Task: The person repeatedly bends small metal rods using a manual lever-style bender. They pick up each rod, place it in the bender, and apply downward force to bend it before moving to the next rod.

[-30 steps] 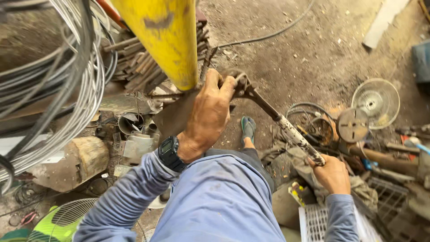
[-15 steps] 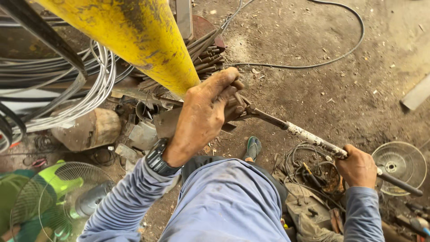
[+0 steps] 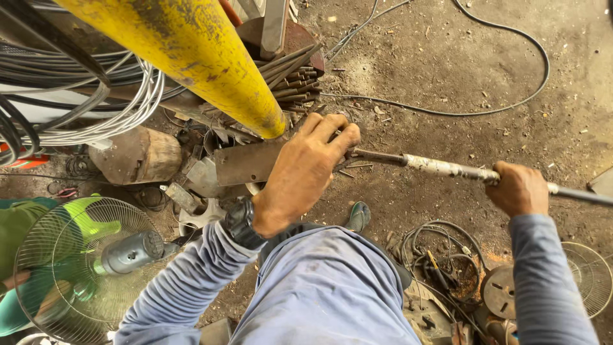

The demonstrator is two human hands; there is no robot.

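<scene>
Item: long metal bar tool (image 3: 447, 168), now lying nearly level across the dirt floor (image 3: 460, 64) where half a second ago it was slanting down toward the right, suggesting the levering stroke is carrying on. The left hand (image 3: 306, 172) is closing over the tool's head end just below the tip of the yellow pipe (image 3: 191, 51) and above a rusty flat plate (image 3: 246, 163), while the right hand (image 3: 520, 188) is clamping the handle well apart from it. Surrounding: coiled wire (image 3: 96, 96), bundled rebar (image 3: 297, 80), green fan (image 3: 83, 268), black cable (image 3: 511, 96).
</scene>
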